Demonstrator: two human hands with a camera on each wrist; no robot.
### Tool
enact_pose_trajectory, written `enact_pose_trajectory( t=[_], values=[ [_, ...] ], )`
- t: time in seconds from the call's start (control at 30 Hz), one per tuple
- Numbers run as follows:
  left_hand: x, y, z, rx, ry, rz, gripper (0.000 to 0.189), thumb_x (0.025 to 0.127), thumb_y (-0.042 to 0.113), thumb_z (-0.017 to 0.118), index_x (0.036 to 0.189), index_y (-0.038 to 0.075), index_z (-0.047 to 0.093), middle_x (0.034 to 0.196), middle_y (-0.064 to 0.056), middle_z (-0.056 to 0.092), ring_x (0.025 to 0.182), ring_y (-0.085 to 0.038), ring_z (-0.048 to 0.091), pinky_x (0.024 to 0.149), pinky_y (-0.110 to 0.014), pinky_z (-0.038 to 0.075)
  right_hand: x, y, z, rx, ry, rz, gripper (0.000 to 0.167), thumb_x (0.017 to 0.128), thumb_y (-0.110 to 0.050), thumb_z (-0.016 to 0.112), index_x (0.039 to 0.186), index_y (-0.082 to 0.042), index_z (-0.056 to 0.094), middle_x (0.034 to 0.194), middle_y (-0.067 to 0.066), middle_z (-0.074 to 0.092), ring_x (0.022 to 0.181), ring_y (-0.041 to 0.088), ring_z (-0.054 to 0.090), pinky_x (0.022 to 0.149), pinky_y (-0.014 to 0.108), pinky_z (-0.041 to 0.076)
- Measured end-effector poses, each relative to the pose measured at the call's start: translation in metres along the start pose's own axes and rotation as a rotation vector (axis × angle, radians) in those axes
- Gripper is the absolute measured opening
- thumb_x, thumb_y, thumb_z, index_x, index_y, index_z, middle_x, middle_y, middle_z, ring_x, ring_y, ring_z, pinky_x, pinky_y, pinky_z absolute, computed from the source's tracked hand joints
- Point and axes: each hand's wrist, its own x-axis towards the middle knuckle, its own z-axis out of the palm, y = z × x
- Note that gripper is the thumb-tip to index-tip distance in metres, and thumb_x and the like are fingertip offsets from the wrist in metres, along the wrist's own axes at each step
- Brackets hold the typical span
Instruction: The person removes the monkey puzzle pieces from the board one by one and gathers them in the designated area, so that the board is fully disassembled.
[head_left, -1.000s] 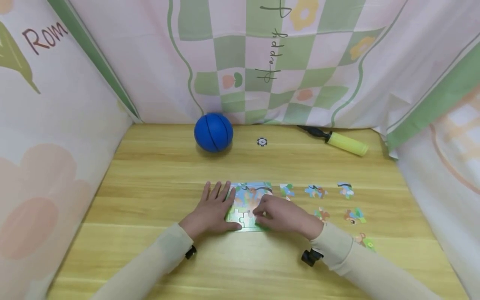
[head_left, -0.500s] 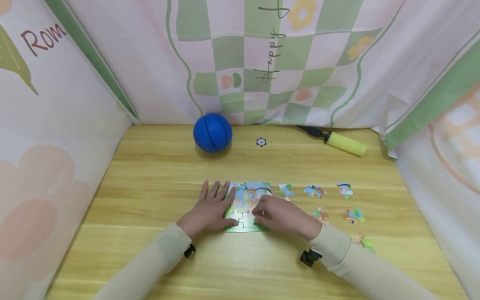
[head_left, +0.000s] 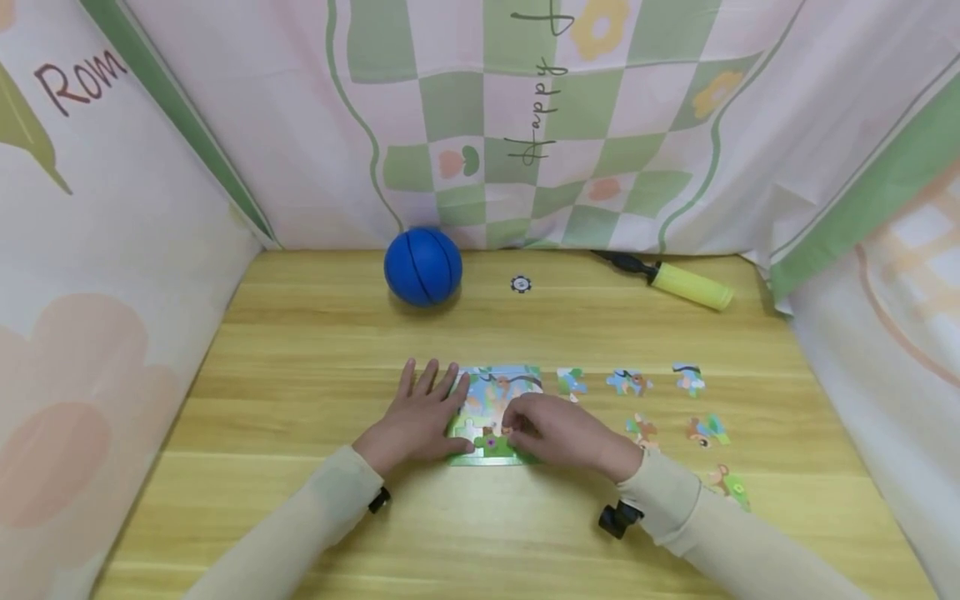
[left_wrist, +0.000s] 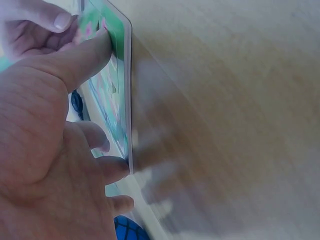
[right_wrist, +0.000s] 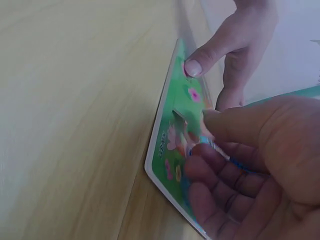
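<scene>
A flat picture puzzle (head_left: 482,400) in a green-edged tray lies on the table between the hands. My left hand (head_left: 420,421) rests along its left side, fingers spread, the thumb on the front left corner. The left wrist view shows that thumb (left_wrist: 95,52) on the green border. My right hand (head_left: 558,429) is over the puzzle's right part, pinching a green puzzle piece (head_left: 493,443) with a flower on it at the front middle. In the right wrist view, one edge of the puzzle piece (right_wrist: 181,121) stands tilted above the tray; the curled fingers hide the rest.
Several loose puzzle pieces (head_left: 628,382) lie spread to the right, some beside the right forearm. At the back of the wooden table (head_left: 315,333) are a blue ball (head_left: 423,267), a small round chip (head_left: 521,284) and a yellow hand pump (head_left: 690,286). Curtains hang around.
A vivid green piece with a flower now shows at the puzzle's front middle, where a pale outlined area showed before. Both hands stay in nearly the same place.
</scene>
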Motion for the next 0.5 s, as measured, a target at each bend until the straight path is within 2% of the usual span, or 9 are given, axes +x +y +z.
enact_pose_trajectory(
  t=[0.13, 0.27, 0.4, 0.5],
  values=[
    [0.000, 0.001, -0.001, 0.011, 0.000, 0.000, 0.105, 0.089, 0.076, 0.053, 0.164, 0.017, 0.007, 0.168, -0.010, 0.001, 0.152, -0.039, -0.005, 0.113, -0.060, -0.018, 0.001, 0.002, 0.000, 0.098, -0.016, 0.020, 0.006, 0.102, -0.016, 0.065, 0.097, -0.019, 0.065, 0.076, -0.012, 0.062, 0.064, 0.005, 0.055, 0.060, 0.027, 0.051],
    [0.001, 0.001, -0.001, 0.011, 0.001, 0.004, 0.105, 0.089, 0.075, 0.053, 0.164, 0.017, 0.008, 0.168, -0.010, 0.002, 0.152, -0.039, -0.005, 0.113, -0.059, -0.019, -0.004, 0.004, -0.003, 0.177, -0.002, 0.035, 0.005, 0.102, -0.019, 0.065, 0.098, -0.020, 0.066, 0.080, -0.009, 0.065, 0.068, 0.007, 0.060, 0.062, 0.028, 0.053],
    [0.002, 0.001, 0.000, 0.009, -0.003, 0.012, 0.105, 0.089, 0.076, 0.053, 0.164, 0.018, 0.007, 0.168, -0.011, 0.000, 0.152, -0.039, -0.006, 0.112, -0.059, -0.020, -0.019, 0.009, -0.016, 0.221, 0.034, 0.048, 0.002, 0.101, -0.020, 0.066, 0.100, -0.020, 0.068, 0.086, -0.006, 0.068, 0.071, 0.011, 0.062, 0.064, 0.030, 0.054],
    [0.002, 0.001, 0.000, 0.016, -0.007, 0.014, 0.105, 0.089, 0.075, 0.053, 0.164, 0.018, 0.006, 0.168, -0.011, 0.000, 0.152, -0.039, -0.006, 0.112, -0.060, -0.020, -0.039, 0.017, -0.033, 0.214, 0.038, 0.051, 0.001, 0.100, -0.019, 0.068, 0.100, -0.019, 0.069, 0.088, -0.007, 0.067, 0.074, 0.011, 0.061, 0.066, 0.029, 0.054]
  ],
)
